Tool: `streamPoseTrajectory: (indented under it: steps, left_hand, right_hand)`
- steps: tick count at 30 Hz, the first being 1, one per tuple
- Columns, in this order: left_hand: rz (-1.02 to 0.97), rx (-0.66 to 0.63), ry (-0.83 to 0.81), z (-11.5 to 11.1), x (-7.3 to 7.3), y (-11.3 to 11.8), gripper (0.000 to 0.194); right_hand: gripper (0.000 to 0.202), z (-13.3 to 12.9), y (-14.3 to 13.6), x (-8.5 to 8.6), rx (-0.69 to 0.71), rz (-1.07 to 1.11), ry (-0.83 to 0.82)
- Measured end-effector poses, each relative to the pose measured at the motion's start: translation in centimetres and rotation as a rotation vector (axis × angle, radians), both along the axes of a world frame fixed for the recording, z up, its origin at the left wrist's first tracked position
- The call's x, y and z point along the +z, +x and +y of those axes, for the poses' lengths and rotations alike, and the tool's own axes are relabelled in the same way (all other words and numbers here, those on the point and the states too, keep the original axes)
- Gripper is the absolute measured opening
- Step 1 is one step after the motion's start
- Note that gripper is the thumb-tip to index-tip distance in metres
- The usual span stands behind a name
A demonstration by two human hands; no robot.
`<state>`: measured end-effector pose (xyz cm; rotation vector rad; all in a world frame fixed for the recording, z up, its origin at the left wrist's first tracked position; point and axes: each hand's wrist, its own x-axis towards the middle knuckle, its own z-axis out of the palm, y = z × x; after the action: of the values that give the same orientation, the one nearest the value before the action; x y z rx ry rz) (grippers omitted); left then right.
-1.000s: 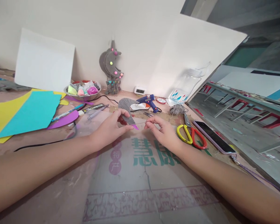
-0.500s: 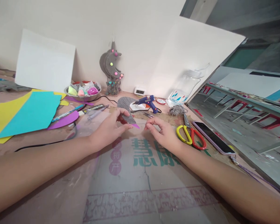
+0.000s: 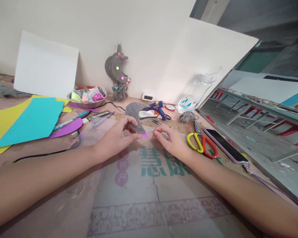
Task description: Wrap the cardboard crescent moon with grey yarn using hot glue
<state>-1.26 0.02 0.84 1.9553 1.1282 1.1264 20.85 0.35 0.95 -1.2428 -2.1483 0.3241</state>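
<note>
Between the thumb and fingers of my left hand (image 3: 125,130) is a crescent cutout (image 3: 132,110) wound in grey yarn, its bare purple tip (image 3: 145,135) pointing right. My right hand (image 3: 167,137) is pinched close to that tip, on what looks like the thin end of the yarn. A loose grey strand (image 3: 156,186) trails down the printed plastic sheet (image 3: 129,211) below the hands. Behind the crescent, a blue glue gun (image 3: 157,107) rests on a white piece. Scissors (image 3: 202,143) with yellow and red handles lie right of my right hand.
A grey yarn ball (image 3: 188,116), a phone (image 3: 225,145) and a clear jar (image 3: 195,94) stand or lie at right. Coloured sheets (image 3: 31,122), pens and a bowl of clay packets (image 3: 85,105) are at left. A decorated moon (image 3: 118,71) hangs behind, above a small clock (image 3: 148,97).
The crescent has turned in my left hand, so more of its wound curve shows and the purple tip sits slightly lower. My right hand stays pinched and has barely shifted.
</note>
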Motion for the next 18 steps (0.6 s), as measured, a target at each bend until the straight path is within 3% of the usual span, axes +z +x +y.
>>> streamPoseTrajectory:
  steps: [10, 14, 18]
  left_hand:
    - [0.038, -0.029, -0.032, -0.41, 0.06, 0.06, 0.036]
    - [0.063, -0.061, 0.054, -0.46, 0.35, -0.13, 0.016]
    - [0.053, 0.024, 0.130, -0.46, 0.62, -0.24, 0.028]
  right_hand:
    - [0.016, -0.06, -0.10, 0.07, -0.022, 0.022, -0.017]
    - [0.016, -0.01, -0.01, -0.06, -0.009, 0.017, -0.011]
    - [0.017, -0.03, 0.06, -0.19, 0.025, 0.012, -0.018]
